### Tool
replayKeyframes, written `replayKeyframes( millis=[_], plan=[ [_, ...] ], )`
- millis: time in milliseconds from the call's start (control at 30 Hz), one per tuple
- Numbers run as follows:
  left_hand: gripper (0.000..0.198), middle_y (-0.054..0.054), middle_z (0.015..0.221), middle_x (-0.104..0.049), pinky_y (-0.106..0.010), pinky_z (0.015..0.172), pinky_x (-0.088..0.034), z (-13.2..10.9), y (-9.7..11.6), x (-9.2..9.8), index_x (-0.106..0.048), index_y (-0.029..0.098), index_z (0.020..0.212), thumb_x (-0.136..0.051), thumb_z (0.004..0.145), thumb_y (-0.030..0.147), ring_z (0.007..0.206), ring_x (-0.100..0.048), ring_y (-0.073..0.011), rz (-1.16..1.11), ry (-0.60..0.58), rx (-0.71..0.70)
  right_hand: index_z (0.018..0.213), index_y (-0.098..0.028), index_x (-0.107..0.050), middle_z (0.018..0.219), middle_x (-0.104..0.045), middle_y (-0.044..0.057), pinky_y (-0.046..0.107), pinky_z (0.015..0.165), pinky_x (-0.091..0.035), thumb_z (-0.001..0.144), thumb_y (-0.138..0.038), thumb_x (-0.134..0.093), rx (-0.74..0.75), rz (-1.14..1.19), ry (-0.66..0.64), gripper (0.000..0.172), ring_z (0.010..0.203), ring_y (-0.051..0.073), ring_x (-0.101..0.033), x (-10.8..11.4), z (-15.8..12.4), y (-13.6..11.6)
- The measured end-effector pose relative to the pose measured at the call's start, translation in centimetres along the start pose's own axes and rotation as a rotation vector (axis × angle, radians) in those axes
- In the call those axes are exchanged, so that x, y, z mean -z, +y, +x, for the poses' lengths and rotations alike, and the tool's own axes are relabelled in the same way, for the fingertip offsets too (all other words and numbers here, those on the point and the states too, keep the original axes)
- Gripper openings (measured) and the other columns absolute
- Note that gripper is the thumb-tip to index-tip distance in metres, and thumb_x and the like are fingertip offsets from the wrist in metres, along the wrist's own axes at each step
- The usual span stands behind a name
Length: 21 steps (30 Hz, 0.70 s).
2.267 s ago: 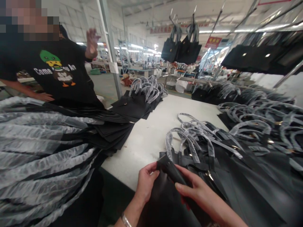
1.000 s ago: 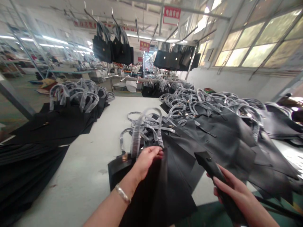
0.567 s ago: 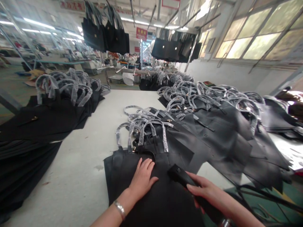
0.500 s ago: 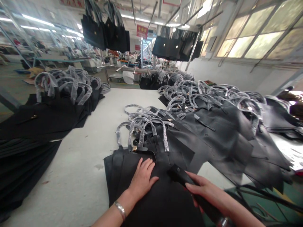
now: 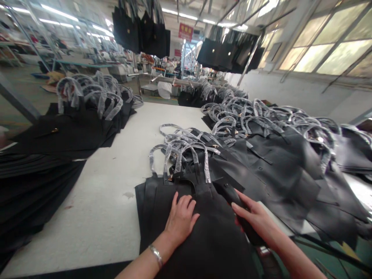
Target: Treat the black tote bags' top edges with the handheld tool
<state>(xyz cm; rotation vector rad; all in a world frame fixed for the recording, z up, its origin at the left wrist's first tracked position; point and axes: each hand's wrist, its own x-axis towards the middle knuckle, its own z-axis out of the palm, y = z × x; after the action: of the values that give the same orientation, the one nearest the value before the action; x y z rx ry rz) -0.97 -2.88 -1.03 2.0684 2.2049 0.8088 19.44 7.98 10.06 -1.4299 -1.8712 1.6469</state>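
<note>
My left hand (image 5: 181, 217) lies flat on a black handbag (image 5: 215, 236), its fingers spread just below the top edge. This bag tops a fanned stack of similar bags on the table. Its handles (image 5: 192, 155), wrapped in clear plastic film, stand up beyond my fingers. A dark strap (image 5: 184, 179) lies curved near the handle bases. My right hand (image 5: 251, 213) is closed around a black hand-held tool (image 5: 229, 193) with a metal fitting at its rear end; its exact kind I cannot make out. The tool's front end is by the bag's upper right corner, contact unclear.
A heap of black bags (image 5: 279, 166) with wrapped handles spreads over the right side. More bags (image 5: 72, 131) are piled at the left, beyond the pale table (image 5: 113, 197). Finished-looking bags (image 5: 229, 52) hang from overhead rails. A dark bar (image 5: 334, 248) crosses the lower right.
The tool in my right hand has moved up the bag toward the handle bases. The strap with its gold clasp now lies differently, the clasp mostly hidden. My view has shifted slightly left.
</note>
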Motion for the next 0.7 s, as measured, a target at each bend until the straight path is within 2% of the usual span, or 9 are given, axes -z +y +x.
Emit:
replayKeyframes(
  millis=[100, 200, 300, 533, 633, 700],
  plan=[
    [0.018, -0.007, 0.108, -0.059, -0.053, 0.105, -0.03, -1.0, 1.3, 0.0, -0.059, 0.018, 0.102, -0.06, 0.086, 0.024, 0.105, -0.051, -0.0247, 0.005, 0.025, 0.072, 0.147, -0.018, -0.028, 0.053, -0.056, -0.006, 0.02, 0.042, -0.043, 0.08, -0.048, -0.06, -0.09, -0.004, -0.16, 0.081, 0.045, 0.012, -0.053, -0.6, -1.0, 0.1],
    [0.009, -0.006, 0.095, -0.059, -0.049, 0.092, -0.039, -1.8, 2.0, -0.3, -0.06, 0.018, 0.091, -0.057, 0.087, 0.025, 0.094, -0.052, -0.0245, 0.011, 0.035, 0.111, 0.146, -0.019, -0.032, 0.06, -0.057, -0.004, 0.018, 0.042, -0.045, 0.081, -0.043, -0.06, -0.111, -0.016, -0.279, 0.075, 0.049, 0.011, -0.056, -2.1, -1.3, 0.2],
    [0.01, -0.005, 0.084, -0.059, -0.044, 0.08, -0.042, -2.2, 2.0, -0.9, -0.059, 0.018, 0.083, -0.052, 0.089, 0.023, 0.085, -0.052, -0.0236, 0.035, 0.053, 0.085, 0.144, -0.021, -0.037, 0.068, -0.059, -0.003, 0.017, 0.041, -0.045, 0.081, -0.039, -0.061, -0.108, -0.068, -0.342, 0.07, 0.05, 0.01, -0.057, -3.6, -0.7, 0.0],
    [0.015, -0.005, 0.075, -0.059, -0.038, 0.068, -0.044, -2.3, 1.8, -1.3, -0.059, 0.018, 0.075, -0.052, 0.088, 0.017, 0.078, -0.053, -0.0227, 0.066, 0.112, -0.011, 0.144, -0.018, -0.035, 0.058, -0.054, -0.005, 0.017, 0.037, -0.044, 0.085, -0.039, -0.056, -0.106, -0.102, -0.402, 0.066, 0.044, 0.01, -0.056, -5.0, 2.2, -1.2],
    [0.009, -0.007, 0.086, -0.063, -0.037, 0.067, -0.047, -2.9, 2.0, -1.1, -0.062, 0.017, 0.085, -0.053, 0.087, 0.017, 0.081, -0.055, -0.0234, 0.07, 0.064, 0.021, 0.142, -0.02, -0.037, 0.065, -0.055, -0.004, 0.017, 0.038, -0.045, 0.084, -0.038, -0.058, -0.135, -0.106, -0.423, 0.064, 0.046, 0.01, -0.058, -4.4, 2.4, -1.5],
    [0.017, -0.009, 0.101, -0.065, -0.037, 0.072, -0.051, -3.5, 2.1, -1.0, -0.062, 0.015, 0.101, -0.054, 0.085, 0.016, 0.086, -0.056, -0.0239, 0.076, 0.036, -0.002, 0.14, -0.021, -0.039, 0.068, -0.054, -0.004, 0.017, 0.037, -0.046, 0.084, -0.039, -0.059, -0.181, -0.107, -0.439, 0.062, 0.047, 0.01, -0.058, -3.9, 2.3, -1.5]
  ],
)
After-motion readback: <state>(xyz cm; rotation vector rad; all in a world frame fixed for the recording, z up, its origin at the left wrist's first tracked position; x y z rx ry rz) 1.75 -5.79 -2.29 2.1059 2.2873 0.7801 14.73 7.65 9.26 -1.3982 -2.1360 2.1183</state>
